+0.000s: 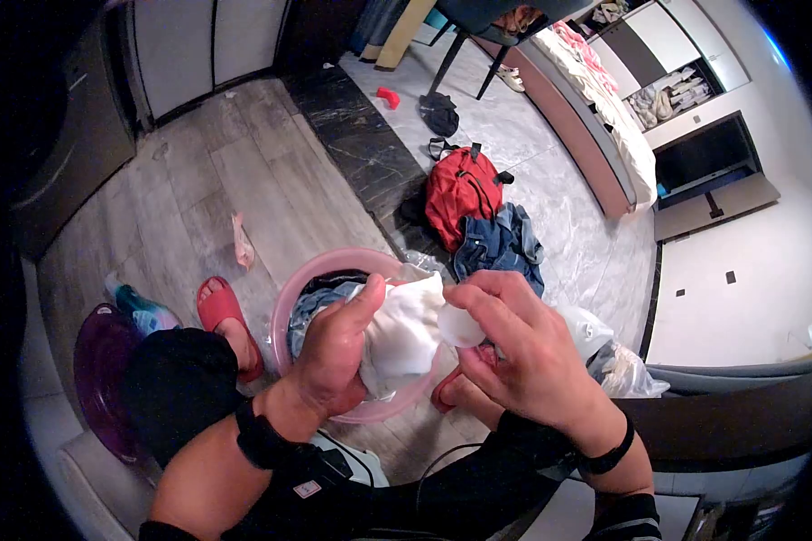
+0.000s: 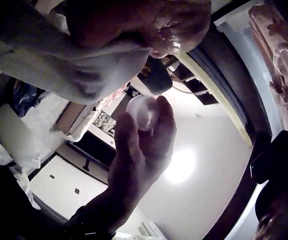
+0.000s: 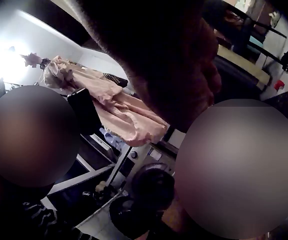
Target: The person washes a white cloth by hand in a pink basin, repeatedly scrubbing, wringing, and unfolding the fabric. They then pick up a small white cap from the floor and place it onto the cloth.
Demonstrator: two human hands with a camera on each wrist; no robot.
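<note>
Over a pink basin (image 1: 390, 413) my left hand (image 1: 329, 347) grips a bunched, wet-looking white cloth (image 1: 404, 329), its thumb along the near side. To the right of the cloth, my right hand (image 1: 537, 361) pinches a small translucent white cap or cup (image 1: 460, 326) between thumb and fingers. The left wrist view shows this round piece (image 2: 143, 112) between those fingertips, below the pale cloth (image 2: 89, 75). Dark and blue clothes (image 1: 320, 302) lie in the basin, partly hidden by the left hand. The right wrist view is mostly dark and blurred over.
Past the basin, a red backpack (image 1: 465, 194) and blue denim (image 1: 505, 245) lie on the floor. A purple basin (image 1: 95, 388) and a blue-green bottle or pouch (image 1: 144, 311) stand at left, near a foot in a red slipper (image 1: 215, 307). Plastic bags (image 1: 627, 370) sit at right.
</note>
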